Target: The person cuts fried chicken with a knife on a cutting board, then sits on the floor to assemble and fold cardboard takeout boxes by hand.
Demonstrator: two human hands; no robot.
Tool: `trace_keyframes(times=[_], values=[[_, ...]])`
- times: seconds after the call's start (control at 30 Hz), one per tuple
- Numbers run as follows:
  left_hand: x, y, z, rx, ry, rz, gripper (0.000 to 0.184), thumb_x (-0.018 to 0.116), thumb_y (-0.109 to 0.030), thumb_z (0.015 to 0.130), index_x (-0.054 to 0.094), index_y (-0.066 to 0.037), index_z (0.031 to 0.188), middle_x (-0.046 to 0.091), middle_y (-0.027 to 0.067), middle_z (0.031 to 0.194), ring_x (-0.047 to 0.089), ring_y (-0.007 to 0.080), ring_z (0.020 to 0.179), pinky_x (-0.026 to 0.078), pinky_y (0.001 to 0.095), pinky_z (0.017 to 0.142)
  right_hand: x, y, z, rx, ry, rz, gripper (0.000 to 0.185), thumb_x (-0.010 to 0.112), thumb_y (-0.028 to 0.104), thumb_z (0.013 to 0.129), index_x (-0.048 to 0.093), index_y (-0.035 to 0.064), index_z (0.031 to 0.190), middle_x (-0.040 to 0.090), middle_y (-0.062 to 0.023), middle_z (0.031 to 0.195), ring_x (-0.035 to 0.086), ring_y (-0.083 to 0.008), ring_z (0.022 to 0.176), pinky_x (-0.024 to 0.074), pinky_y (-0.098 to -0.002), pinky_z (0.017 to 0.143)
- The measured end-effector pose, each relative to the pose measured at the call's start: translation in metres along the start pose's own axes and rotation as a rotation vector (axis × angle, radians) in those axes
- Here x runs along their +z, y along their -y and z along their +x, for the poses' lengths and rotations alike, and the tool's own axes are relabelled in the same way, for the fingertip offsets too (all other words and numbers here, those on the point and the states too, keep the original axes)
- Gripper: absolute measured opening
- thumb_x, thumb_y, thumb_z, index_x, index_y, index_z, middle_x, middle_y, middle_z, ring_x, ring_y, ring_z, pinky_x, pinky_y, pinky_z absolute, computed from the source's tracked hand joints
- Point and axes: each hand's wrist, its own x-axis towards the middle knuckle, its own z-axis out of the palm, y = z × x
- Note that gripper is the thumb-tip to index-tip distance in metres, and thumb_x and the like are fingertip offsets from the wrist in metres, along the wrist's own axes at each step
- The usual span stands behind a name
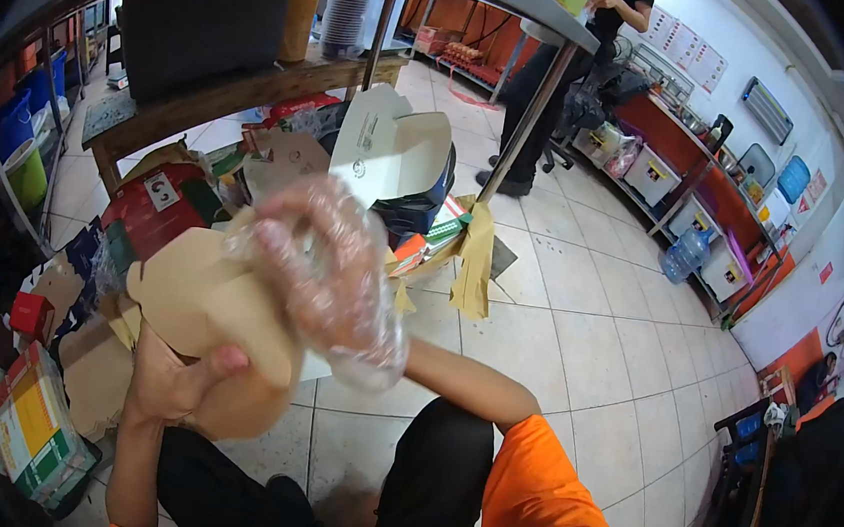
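Observation:
My left hand [181,379], bare, grips a brown kraft cardboard food box [204,290] from below, its thumb pressed over the near side. The box is partly folded, with flaps standing up. Over its upper right side is my right hand [326,265] in a clear plastic glove. That hand is curled and blurred by motion; whether its fingertips pinch a flap I cannot make out. Behind it stands an upright open white-lined carton [392,150]. More flat brown cardboard [96,376] lies at my left.
A heap of packaging with a red bag [161,206] sits ahead. A metal table leg [530,117] rises at the centre. Beyond it stands a person in dark clothes [536,103]. A taped bundle [41,431] lies by my left arm. Shelves with a water jug [684,254] line the right.

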Motion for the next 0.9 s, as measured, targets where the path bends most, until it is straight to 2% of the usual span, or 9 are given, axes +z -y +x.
trace_keyframes(times=[0.13, 0.2, 0.23, 0.3, 0.4, 0.47, 0.57, 0.73, 0.9], values=[[-0.005, 0.000, -0.008, 0.010, 0.014, -0.246, 0.090, 0.089, -0.024, 0.071, 0.039, 0.006, 0.140, 0.061, 0.0095, 0.123, 0.060, 0.0194, 0.111, 0.046, 0.0347, 0.100, -0.022, -0.037, -0.006, -0.320, 0.287, -0.124, 0.031, 0.072, 0.017, 0.086, 0.064, 0.0055, 0.114, 0.061, -0.0124, 0.113, 0.062, -0.0300, 0.098, 0.0537, -0.0358, 0.078], [-0.018, 0.018, -0.009, 0.055, 0.009, -0.155, 0.093, 0.089, -0.025, 0.069, 0.038, 0.006, 0.141, 0.060, 0.0094, 0.124, 0.060, 0.0196, 0.112, 0.046, 0.0345, 0.100, -0.031, -0.029, -0.009, 0.030, 0.675, 0.125, 0.033, 0.073, 0.026, 0.087, 0.065, 0.0050, 0.111, 0.065, -0.0125, 0.103, 0.064, -0.0258, 0.092, 0.0526, -0.0341, 0.078], [-0.025, 0.016, -0.006, 0.039, 0.063, -0.106, 0.094, 0.089, -0.024, 0.068, 0.038, 0.005, 0.141, 0.059, 0.0096, 0.127, 0.059, 0.0196, 0.114, 0.045, 0.0343, 0.101, -0.038, -0.010, 0.000, 0.617, 0.784, 0.447, 0.035, 0.074, 0.031, 0.087, 0.066, 0.0046, 0.109, 0.066, -0.0131, 0.097, 0.065, -0.0233, 0.089, 0.0518, -0.0328, 0.079], [-0.036, 0.008, 0.004, -0.071, 0.203, -0.050, 0.092, 0.089, -0.023, 0.069, 0.040, 0.005, 0.141, 0.056, 0.0106, 0.132, 0.056, 0.0192, 0.118, 0.043, 0.0342, 0.102, -0.050, -0.010, 0.008, 0.609, 0.861, 0.154, 0.039, 0.074, 0.037, 0.087, 0.067, 0.0031, 0.104, 0.067, -0.0135, 0.089, 0.065, -0.0191, 0.084, 0.0502, -0.0306, 0.078], [-0.039, 0.001, 0.010, -0.276, 0.174, 0.046, 0.080, 0.087, -0.023, 0.072, 0.048, 0.002, 0.138, 0.053, 0.0131, 0.138, 0.051, 0.0195, 0.125, 0.040, 0.0356, 0.106, -0.055, -0.030, -0.007, 0.398, 0.771, 0.102, 0.041, 0.073, 0.039, 0.088, 0.067, 0.0009, 0.102, 0.068, -0.0112, 0.081, 0.066, -0.0227, 0.074, 0.0512, -0.0332, 0.071], [-0.024, -0.001, 0.016, 0.113, -0.113, 0.273, 0.067, 0.084, -0.023, 0.076, 0.056, -0.002, 0.133, 0.053, 0.0145, 0.138, 0.049, 0.0220, 0.130, 0.037, 0.0372, 0.109, -0.054, -0.012, -0.003, 0.441, 0.776, 0.049, 0.040, 0.073, 0.039, 0.088, 0.067, 0.0014, 0.102, 0.068, -0.0115, 0.079, 0.066, -0.0237, 0.073, 0.0516, -0.0340, 0.070], [-0.014, 0.001, 0.019, 0.322, -0.010, 0.693, 0.075, 0.084, -0.034, 0.076, 0.054, -0.004, 0.137, 0.048, 0.0141, 0.144, 0.047, 0.0248, 0.132, 0.035, 0.0396, 0.110, -0.048, -0.013, -0.016, 0.228, 0.740, 0.002, 0.037, 0.074, 0.036, 0.087, 0.068, 0.0038, 0.103, 0.069, -0.0127, 0.079, 0.067, -0.0285, 0.071, 0.0525, -0.0362, 0.068], [-0.002, 0.010, 0.016, 0.232, 0.138, 0.567, 0.020, 0.078, -0.012, 0.081, 0.062, 0.000, 0.082, 0.057, 0.0024, 0.076, 0.051, 0.0176, 0.075, 0.039, 0.0315, 0.069, -0.044, -0.012, -0.025, 0.080, 0.746, -0.080, 0.036, 0.078, 0.034, 0.083, 0.069, 0.0097, 0.107, 0.068, -0.0114, 0.094, 0.065, -0.0325, 0.086, 0.0527, -0.0376, 0.075], [-0.006, 0.002, 0.014, 0.131, 0.191, 0.322, 0.026, 0.083, -0.015, 0.077, 0.063, -0.001, 0.085, 0.059, 0.0051, 0.079, 0.054, 0.0165, 0.077, 0.042, 0.0297, 0.073, -0.048, -0.021, -0.029, -0.197, 0.616, -0.028, 0.035, 0.080, 0.027, 0.080, 0.068, 0.0112, 0.109, 0.066, -0.0109, 0.098, 0.063, -0.0316, 0.087, 0.0520, -0.0409, 0.080]])
